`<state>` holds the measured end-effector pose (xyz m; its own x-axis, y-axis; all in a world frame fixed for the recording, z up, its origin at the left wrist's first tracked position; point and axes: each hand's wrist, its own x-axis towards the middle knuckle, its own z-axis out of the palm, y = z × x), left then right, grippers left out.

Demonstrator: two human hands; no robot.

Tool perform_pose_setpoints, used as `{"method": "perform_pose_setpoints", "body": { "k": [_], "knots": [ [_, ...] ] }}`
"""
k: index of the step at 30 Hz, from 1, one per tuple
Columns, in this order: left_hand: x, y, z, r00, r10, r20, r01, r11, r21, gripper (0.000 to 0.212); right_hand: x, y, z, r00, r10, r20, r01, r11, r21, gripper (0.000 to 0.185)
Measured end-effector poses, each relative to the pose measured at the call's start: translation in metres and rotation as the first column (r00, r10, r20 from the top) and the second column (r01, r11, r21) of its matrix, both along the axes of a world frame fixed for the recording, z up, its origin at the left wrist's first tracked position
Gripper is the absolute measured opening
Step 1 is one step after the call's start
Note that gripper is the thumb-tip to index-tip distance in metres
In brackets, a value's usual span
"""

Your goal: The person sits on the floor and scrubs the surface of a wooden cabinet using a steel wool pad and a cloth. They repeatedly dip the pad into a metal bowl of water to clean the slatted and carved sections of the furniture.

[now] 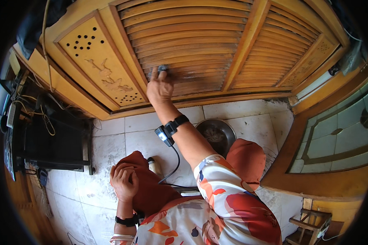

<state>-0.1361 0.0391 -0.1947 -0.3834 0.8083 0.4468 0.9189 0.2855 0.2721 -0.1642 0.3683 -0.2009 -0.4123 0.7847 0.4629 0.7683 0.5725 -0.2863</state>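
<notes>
My right hand (160,87) reaches forward and presses a grey scrubbing pad (163,68), perhaps steel wool, against the lower slats of a wooden louvered panel (184,39). Around the pad the slats look wet and dark. My left hand (124,180) rests on my left knee with bent fingers and nothing visible in it. A metal basin (232,130) stands on the floor under my right forearm, between my knees and the panel. It holds dark water or a soaked cloth; I cannot tell which.
At left stands a black rack (58,137) with tangled cables (44,114). A carved wooden panel (102,70) adjoins the louvers. A glass-paned wooden door (331,131) is at right, a small wooden stool (311,220) at lower right. White tiles (104,153) cover the floor.
</notes>
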Motion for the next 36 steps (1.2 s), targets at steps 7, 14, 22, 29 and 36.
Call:
{"method": "perform_pose_setpoints", "body": {
  "k": [7,14,22,29,36],
  "knots": [
    [-0.014,-0.019,-0.006,0.999,0.043,0.005,-0.043,0.998,0.052,0.004,0.025,0.000,0.017,0.934,0.235,0.271,-0.235,0.972,-0.031,0.054],
    [-0.014,-0.025,-0.004,0.997,0.056,0.062,-0.061,0.994,0.087,0.004,0.132,0.047,-0.033,1.000,0.001,-0.010,0.002,0.958,0.287,0.046],
    [-0.017,-0.030,-0.001,0.997,0.055,0.054,-0.059,0.996,0.067,0.006,0.057,0.018,-0.022,0.985,-0.056,-0.162,0.075,0.991,0.114,0.047],
    [-0.021,-0.032,-0.008,0.998,0.063,0.022,-0.064,0.997,0.047,0.005,-0.005,-0.010,-0.020,0.997,0.054,0.051,-0.054,0.999,-0.007,0.056],
    [-0.016,-0.030,-0.004,0.997,0.034,0.066,-0.038,0.997,0.061,0.003,0.085,0.041,-0.002,0.942,-0.002,0.337,-0.018,0.998,0.054,0.045]
  ]
}}
